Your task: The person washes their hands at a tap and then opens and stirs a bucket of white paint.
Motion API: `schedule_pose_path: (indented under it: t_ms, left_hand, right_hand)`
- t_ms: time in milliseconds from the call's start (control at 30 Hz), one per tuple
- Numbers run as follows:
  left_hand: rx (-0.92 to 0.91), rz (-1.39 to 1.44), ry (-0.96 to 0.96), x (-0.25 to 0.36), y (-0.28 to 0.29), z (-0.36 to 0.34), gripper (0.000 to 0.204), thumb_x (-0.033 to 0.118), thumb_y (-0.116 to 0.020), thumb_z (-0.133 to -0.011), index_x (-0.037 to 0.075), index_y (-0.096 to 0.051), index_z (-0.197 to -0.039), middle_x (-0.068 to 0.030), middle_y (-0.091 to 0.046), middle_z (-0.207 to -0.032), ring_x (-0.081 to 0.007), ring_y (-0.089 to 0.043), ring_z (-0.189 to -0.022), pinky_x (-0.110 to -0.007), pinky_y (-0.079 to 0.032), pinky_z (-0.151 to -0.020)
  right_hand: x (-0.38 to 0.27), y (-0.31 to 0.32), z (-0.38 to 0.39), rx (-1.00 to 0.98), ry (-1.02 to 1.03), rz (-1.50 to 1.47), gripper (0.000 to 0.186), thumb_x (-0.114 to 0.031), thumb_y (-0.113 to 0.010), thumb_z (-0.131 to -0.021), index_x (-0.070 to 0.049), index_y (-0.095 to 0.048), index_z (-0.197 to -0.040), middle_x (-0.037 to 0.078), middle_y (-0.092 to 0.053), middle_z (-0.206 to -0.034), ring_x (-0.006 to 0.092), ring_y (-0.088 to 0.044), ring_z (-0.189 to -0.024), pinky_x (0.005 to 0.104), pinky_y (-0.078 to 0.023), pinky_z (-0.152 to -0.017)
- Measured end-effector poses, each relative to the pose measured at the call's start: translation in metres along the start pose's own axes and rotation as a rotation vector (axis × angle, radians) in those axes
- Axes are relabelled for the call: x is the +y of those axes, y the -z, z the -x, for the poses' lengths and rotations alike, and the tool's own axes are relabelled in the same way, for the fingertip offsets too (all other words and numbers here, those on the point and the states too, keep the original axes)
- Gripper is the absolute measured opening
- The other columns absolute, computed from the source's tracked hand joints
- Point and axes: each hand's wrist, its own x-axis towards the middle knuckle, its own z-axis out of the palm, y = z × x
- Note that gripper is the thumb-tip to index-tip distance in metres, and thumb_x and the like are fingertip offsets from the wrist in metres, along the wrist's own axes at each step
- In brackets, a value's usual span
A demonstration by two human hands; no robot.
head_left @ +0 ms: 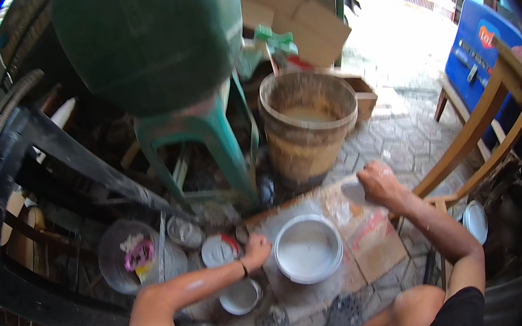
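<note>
While you crouch over the flattened brown cardboard sheet (373, 240) on the paving, the stock about you runs as follows, largest first. Item: a big dark green drum (150, 40) on a green plastic stool (206, 137), upper left, well apart from your hands. Item: a worn brown plastic bucket (310, 128) holding a pale murky liquid, standing just beyond the cardboard. Item: a round white bucket of white paint (307, 249), open, lying on the cardboard between your hands; by the look of it the paint is ready in the bucket and nothing in view has yet been coated, so most of the work seems left to do. Item: a clear plastic tub (131, 255) with pink and yellow odds inside, lower left. Item: a white round lid (219, 250) with a red edge, just left of your left hand (257, 251), and a small white cup (240, 297) beneath that forearm. Your left hand is curled and touches the paint bucket's left rim. Your right hand (376, 182) is closed around a white flat piece (353, 191), near the bucket's upper right but clear of it.
</note>
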Motion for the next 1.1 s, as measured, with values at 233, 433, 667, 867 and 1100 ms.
schedule_pose_path:
  t_ms: [233,433,667,867,1100]
  left_hand:
    - [0.041,0.151,0.129,0.003,0.002,-0.003,0.024,0.015,-0.069,-0.088,0.007,-0.055,-0.106,-0.0061,-0.059,-0.085,-0.0172,-0.058,-0.076,-0.034,-0.050,-0.070]
    - [-0.065,0.181,0.297,0.018,0.011,0.002,0.033,0.014,-0.070,-0.087,0.007,-0.051,-0.112,-0.0086,-0.060,-0.084,-0.0220,-0.061,-0.075,-0.039,-0.050,-0.069]
    - [-0.072,0.213,0.296,0.027,0.015,0.002,0.033,0.014,-0.064,-0.094,0.007,-0.050,-0.122,-0.0065,-0.058,-0.082,-0.0174,-0.058,-0.072,-0.036,-0.049,-0.066]
    - [-0.040,0.083,0.132,0.014,0.021,-0.023,0.034,0.027,-0.064,-0.092,0.002,-0.062,-0.069,-0.0132,-0.063,-0.066,-0.0203,-0.057,-0.059,-0.040,-0.046,-0.061]
    - [0.254,0.063,0.169,0.010,0.063,-0.071,0.043,0.023,-0.064,-0.095,0.004,-0.049,-0.059,-0.0034,-0.053,-0.056,-0.0106,-0.046,-0.056,-0.035,-0.038,-0.054]
  right_hand:
    - [0.000,-0.050,0.006,0.081,0.066,-0.139,0.015,0.000,-0.065,-0.072,-0.002,-0.068,-0.086,0.018,-0.066,-0.089,0.0372,-0.065,-0.091,0.0452,-0.054,-0.078]
    - [0.006,-0.113,0.053,-0.118,0.218,0.000,0.031,-0.006,-0.058,-0.084,-0.015,-0.064,-0.113,0.006,-0.061,-0.099,0.0240,-0.059,-0.090,0.0387,-0.053,-0.069]
    - [0.007,-0.121,0.066,-0.328,0.163,-0.092,0.010,0.000,-0.067,-0.073,-0.003,-0.072,-0.082,0.020,-0.070,-0.082,0.0373,-0.071,-0.080,0.0453,-0.057,-0.072]
    - [-0.003,-0.067,0.023,-0.276,0.088,-0.137,0.005,-0.002,-0.067,-0.078,-0.003,-0.071,-0.080,0.020,-0.070,-0.076,0.0356,-0.071,-0.075,0.0446,-0.057,-0.067]
    - [-0.070,-0.017,-0.032,-0.087,0.314,-0.205,0.005,-0.008,-0.070,-0.079,-0.004,-0.071,-0.076,0.018,-0.069,-0.072,0.0357,-0.070,-0.071,0.0456,-0.056,-0.066]
